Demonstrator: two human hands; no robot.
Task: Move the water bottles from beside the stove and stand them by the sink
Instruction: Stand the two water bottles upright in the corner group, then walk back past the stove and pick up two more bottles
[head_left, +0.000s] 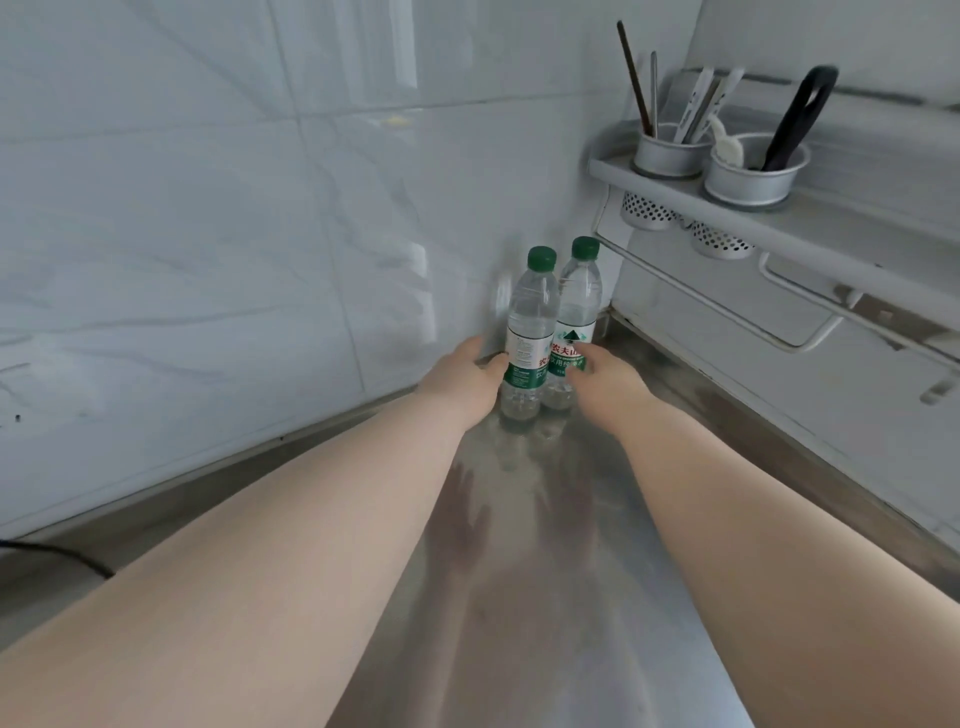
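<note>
Two clear water bottles with green caps and green-and-white labels stand upright side by side on the steel counter (545, 545), in the corner by the tiled wall. My left hand (465, 376) wraps the left side of the nearer left bottle (530, 317) at its label. My right hand (610, 376) holds the right bottle (577, 301) at its label from the right. The far sides of both bottles and my fingertips behind them are hidden. Both bottle bases rest on the counter.
A wall rack (779, 218) on the right carries two metal cups (753, 171) with chopsticks and utensils, overhanging the counter's right side. A rail (727, 306) runs under it. A black cable (57, 556) lies at the left edge.
</note>
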